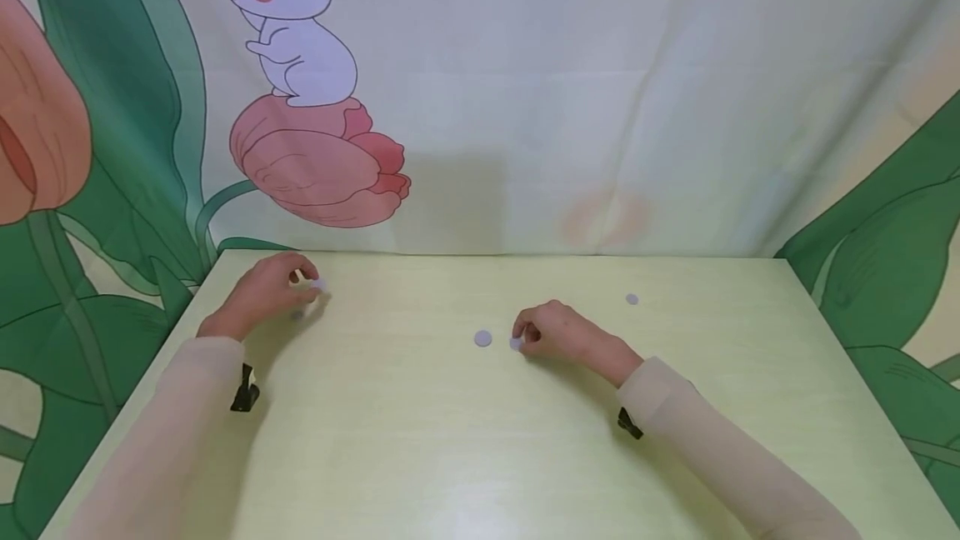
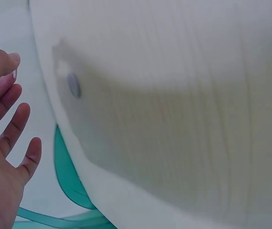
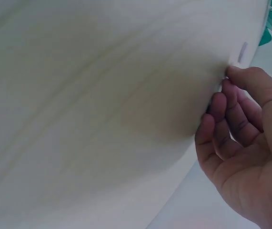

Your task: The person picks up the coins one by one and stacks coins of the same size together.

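At the table's far left, my left hand [image 1: 264, 294] pinches a small pale round disc [image 1: 318, 283] between thumb and forefinger, held a little above the surface. In the left wrist view its other fingers [image 2: 19, 121] are loosely spread. Just below that hand, a second pale disc [image 1: 297, 315] lies on the table in its shadow. Right of the middle, my right hand [image 1: 564, 334] pinches another pale disc [image 1: 516, 343] at the tabletop. A larger-looking disc [image 1: 483, 338] lies flat just to its left, apart from the fingers.
One more pale disc [image 1: 632, 299] lies toward the back right of the light wooden table [image 1: 420, 440]. Behind the far edge hangs a printed curtain [image 1: 525, 107] with a white animal and flowers. Green leaf prints [image 1: 892, 273] border the right side.
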